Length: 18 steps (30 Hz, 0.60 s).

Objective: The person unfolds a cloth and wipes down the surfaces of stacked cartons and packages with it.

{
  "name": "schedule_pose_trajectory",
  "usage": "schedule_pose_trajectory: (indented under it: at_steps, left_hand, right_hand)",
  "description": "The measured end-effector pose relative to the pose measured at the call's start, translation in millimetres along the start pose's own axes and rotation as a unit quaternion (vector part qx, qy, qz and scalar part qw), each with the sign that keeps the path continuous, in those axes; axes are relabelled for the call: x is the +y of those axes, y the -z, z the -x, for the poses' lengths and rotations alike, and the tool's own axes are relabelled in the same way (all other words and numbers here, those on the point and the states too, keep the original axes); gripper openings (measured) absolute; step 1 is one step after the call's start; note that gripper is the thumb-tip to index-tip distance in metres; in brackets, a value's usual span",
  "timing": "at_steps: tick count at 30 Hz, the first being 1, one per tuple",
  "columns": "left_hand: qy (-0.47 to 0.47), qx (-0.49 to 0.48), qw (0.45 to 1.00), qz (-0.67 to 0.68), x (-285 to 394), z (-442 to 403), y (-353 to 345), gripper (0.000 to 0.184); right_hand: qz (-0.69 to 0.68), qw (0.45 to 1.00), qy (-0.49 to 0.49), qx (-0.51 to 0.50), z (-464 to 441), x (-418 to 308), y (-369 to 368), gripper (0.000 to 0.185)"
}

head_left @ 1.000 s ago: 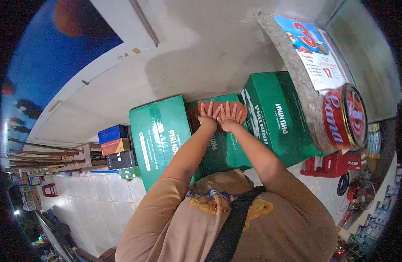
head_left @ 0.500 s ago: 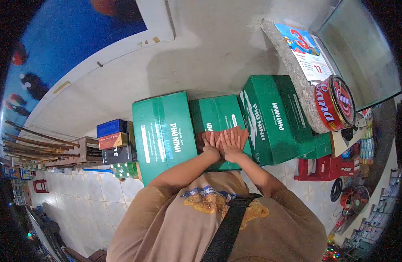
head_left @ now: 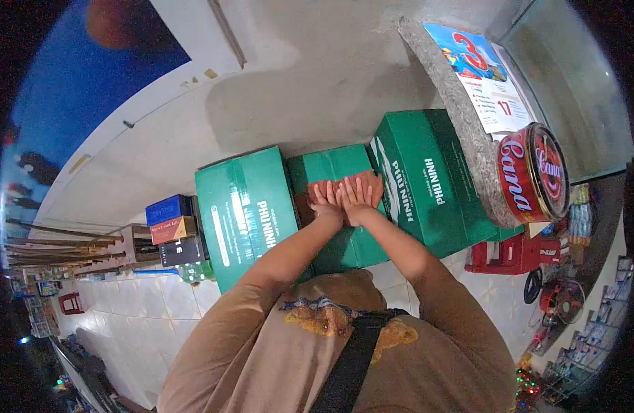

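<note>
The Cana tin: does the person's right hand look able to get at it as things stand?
Probably yes. The right hand lies flat on the reddish-brown cloth, gripping nothing, and the Cana tin stands uncovered on the stone ledge, though reaching past the right-hand Phu Ninh carton may need a lean.

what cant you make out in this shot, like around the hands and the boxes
- Palms of the left hand and right hand: head view, turned down.
- Middle of the reddish cloth: head view, under the hands.
- Part of the middle green box: head view, behind cloth and forearms.
- Smallest print on the calendar: head view, too small.
- Rest of the blue picture: head view, cut off by the dark edge.
</note>
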<state>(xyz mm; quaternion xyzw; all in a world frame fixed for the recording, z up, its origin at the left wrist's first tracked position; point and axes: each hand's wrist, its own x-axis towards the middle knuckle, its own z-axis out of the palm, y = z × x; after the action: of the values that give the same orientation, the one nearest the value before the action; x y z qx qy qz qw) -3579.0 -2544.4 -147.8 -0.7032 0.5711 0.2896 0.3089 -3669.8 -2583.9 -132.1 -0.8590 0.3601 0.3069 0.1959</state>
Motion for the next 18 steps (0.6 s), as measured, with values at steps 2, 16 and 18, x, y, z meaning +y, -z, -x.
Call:
schedule_pose_trajectory:
  at_steps: [2,16,18]
  left_hand:
    - [0.025,0.022,0.997,0.072,-1,-12,9,0.085]
    - [0.016,0.060,0.998,0.031,-24,-45,48,0.086]
    - [0.010,0.060,0.997,0.043,-27,-44,54,0.088]
  right_hand:
    - [-0.010,1.000,-0.013,0.012,-14,5,5,0.096]
    - [-0.039,0.998,-0.027,0.036,-59,28,51,0.088]
    - [-0.043,0.998,-0.028,0.034,-58,27,60,0.089]
